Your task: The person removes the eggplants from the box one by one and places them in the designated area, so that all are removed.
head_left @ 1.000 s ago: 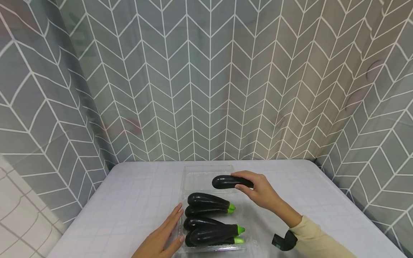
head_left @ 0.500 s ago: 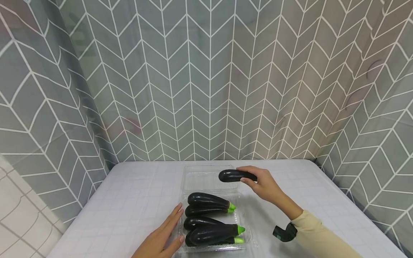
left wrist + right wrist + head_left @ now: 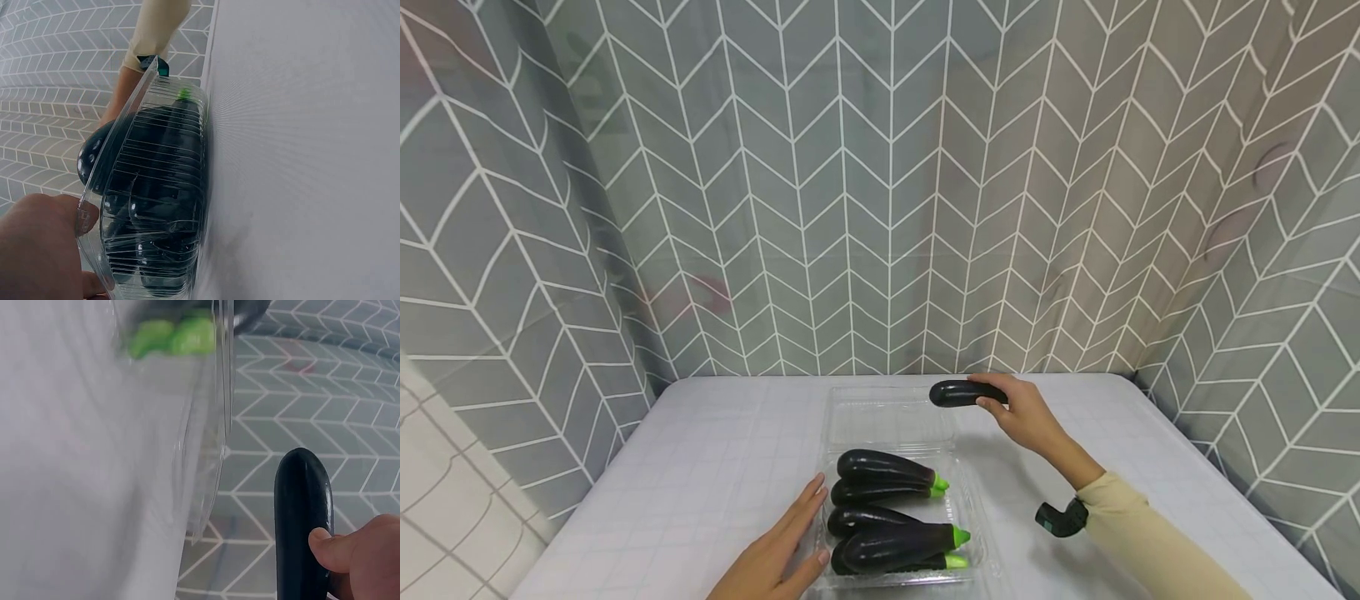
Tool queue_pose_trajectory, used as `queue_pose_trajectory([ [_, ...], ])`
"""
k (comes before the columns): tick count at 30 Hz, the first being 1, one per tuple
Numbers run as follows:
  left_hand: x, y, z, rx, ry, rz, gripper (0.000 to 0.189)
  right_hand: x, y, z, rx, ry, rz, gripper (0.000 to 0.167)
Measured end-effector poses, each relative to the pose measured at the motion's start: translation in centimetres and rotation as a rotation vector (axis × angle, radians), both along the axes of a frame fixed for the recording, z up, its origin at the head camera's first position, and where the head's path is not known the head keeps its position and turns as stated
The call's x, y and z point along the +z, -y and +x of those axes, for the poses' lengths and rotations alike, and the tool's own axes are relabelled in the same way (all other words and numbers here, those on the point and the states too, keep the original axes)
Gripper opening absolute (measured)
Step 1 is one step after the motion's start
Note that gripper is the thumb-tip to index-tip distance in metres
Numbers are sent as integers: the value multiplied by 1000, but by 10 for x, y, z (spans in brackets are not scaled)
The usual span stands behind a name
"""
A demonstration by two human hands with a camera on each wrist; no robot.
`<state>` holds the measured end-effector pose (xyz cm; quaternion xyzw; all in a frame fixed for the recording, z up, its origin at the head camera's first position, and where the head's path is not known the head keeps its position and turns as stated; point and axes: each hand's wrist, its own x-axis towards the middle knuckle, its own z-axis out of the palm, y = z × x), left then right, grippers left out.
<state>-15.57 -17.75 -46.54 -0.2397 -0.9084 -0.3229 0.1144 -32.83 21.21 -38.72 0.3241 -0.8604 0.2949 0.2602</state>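
My right hand grips a dark eggplant by its stem end, in the air above the table's far part. The same eggplant stands out in the right wrist view, thumb across it. Several more eggplants with green stems lie in a clear plastic container, some stacked on others. My left hand rests with extended fingers against the container's left side. In the left wrist view its thumb touches the clear rim, and the ribbed wall partly blurs the eggplants behind it.
The container's clear lid lies folded back behind it on the white table. A patterned grey curtain hangs behind and at both sides. A black camera strap is on the right wrist.
My right hand has carried the eggplant up, away and to the right, from over the lid toward the table's far edge. The left hand has stayed on the container's side.
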Motion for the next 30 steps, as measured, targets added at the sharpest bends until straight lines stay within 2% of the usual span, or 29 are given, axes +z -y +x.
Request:
queue_pose_trajectory([
  [11, -2, 0, -2, -11, -47, -33, 69, -4, -15, -26, -98, 95, -1, 36],
  [19, -4, 1, 0, 4, -25, -4, 70, -8, -23, -39, -126, 139, -5, 33],
  [30, -6, 2, -1, 4, -51, -17, 69, -20, -29, -55, -133, 176, -19, 30],
])
